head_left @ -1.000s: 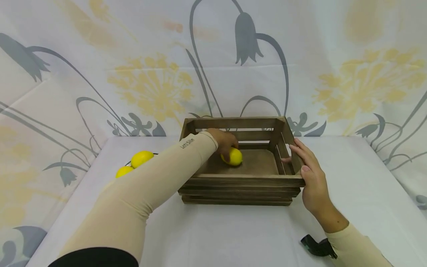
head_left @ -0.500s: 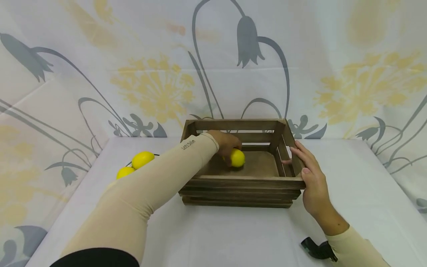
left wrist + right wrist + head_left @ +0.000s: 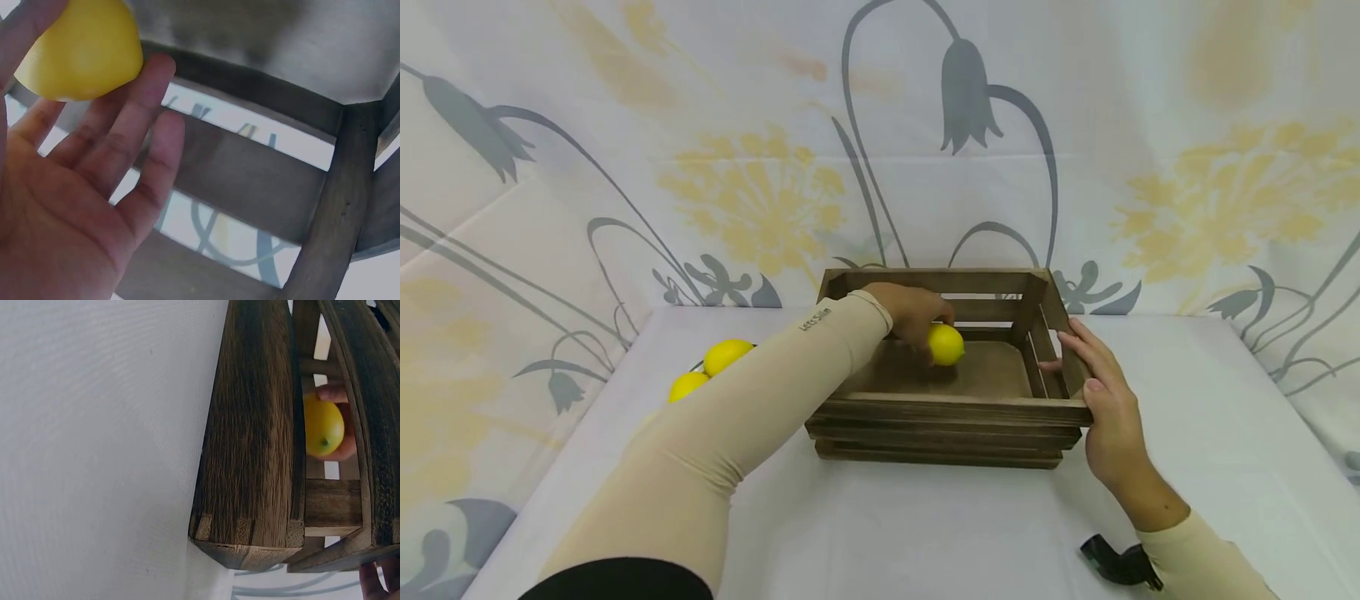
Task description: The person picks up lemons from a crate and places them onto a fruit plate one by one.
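My left hand (image 3: pixel 913 315) reaches down inside a brown slatted wooden crate (image 3: pixel 947 412) and holds a yellow lemon (image 3: pixel 947 344) above the crate's floor. In the left wrist view, the thumb and fingertips grip that lemon (image 3: pixel 84 53), with the little finger away from it. Through the slats in the right wrist view, the lemon (image 3: pixel 324 427) shows with fingertips behind it. At the crate's right end, my right hand (image 3: pixel 1111 408) grips the side wall, the thumb outside near the front corner and a fingertip showing through the slat gap.
Two more lemons, one farther back (image 3: pixel 727 356) and one nearer (image 3: pixel 688 385), lie left of the crate, partly hidden by the left sleeve (image 3: pixel 775 392). A black curved piece (image 3: pixel 1120 562) sits by the right wrist. A flower-patterned cloth (image 3: pixel 895 208) hangs behind the white table (image 3: pixel 895 533).
My left hand has moved the lemon a little to the right and slightly up inside the crate. The right hand keeps its hold on the crate's end. The head view has shifted slightly.
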`<state>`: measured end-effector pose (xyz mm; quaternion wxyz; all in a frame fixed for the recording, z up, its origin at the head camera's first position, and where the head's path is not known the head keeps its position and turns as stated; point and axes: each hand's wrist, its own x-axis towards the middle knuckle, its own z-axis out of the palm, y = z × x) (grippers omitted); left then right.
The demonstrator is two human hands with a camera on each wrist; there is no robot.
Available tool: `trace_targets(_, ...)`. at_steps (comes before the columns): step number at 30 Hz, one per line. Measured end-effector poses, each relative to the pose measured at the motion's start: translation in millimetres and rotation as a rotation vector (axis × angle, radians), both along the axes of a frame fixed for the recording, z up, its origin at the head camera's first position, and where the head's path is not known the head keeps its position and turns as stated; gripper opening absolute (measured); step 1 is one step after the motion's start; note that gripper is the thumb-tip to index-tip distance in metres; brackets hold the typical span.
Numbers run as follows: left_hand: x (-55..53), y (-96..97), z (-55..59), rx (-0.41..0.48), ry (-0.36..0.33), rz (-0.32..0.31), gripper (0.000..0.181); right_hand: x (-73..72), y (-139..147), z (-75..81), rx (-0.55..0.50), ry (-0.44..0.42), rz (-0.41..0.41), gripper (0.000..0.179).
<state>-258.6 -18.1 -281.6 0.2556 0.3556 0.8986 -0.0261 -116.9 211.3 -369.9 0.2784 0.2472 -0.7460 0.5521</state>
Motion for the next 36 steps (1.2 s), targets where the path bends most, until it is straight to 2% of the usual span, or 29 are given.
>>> trace_targets(3, -3.0, -2.4, -1.4, 0.031, 0.033, -0.036, 0.051, -0.4, -2.5, -3.2, -0.015, -0.015, 0.018, 0.044)
trace_targets(7, -6.6, -5.9, 0.6, 0.078, 0.049, -0.049, 0.05, -1.3, -7.2, -6.4, -0.014, -0.017, 0.02, 0.044)
trace_targets(10, -5.6, -5.9, 7.2, 0.1, 0.057, -0.043, 0.054, -1.8, -8.6, -6.2, -0.004, -0.005, 0.003, 0.044)
trace_targets(13, -1.8, -6.5, 15.3, 0.133, 0.042, -0.01, 0.057, -1.4, -8.5, -5.5, -0.002, -0.005, -0.011, 0.043)
trace_targets(16, 2.3, -8.1, 23.4, 0.191, 0.026, 0.015, 0.054, -0.4, -7.9, -5.2, 0.011, 0.002, -0.022, 0.044)
trace_targets(20, 7.1, -8.7, 35.6, 0.268, 0.053, 0.01, 0.05, 0.3, -8.2, -2.6, 0.011, 0.009, -0.013, 0.044)
trace_targets(28, 19.7, -11.5, 51.6, 0.345, 0.197, -0.01, 0.053, 1.6, -7.5, 0.0, 0.043, -0.008, -0.049, 0.044)
trace_targets(33, 32.3, -18.4, 59.9, 0.398, 0.35, 0.044, 0.058, -0.8, -4.4, -0.8, 0.019, 0.024, -0.011, 0.043)
trace_targets(36, 41.2, -23.1, 61.4, 0.422, 0.424, 0.079, 0.062, -1.2, -2.6, -1.7, 0.027, 0.029, -0.021, 0.043)
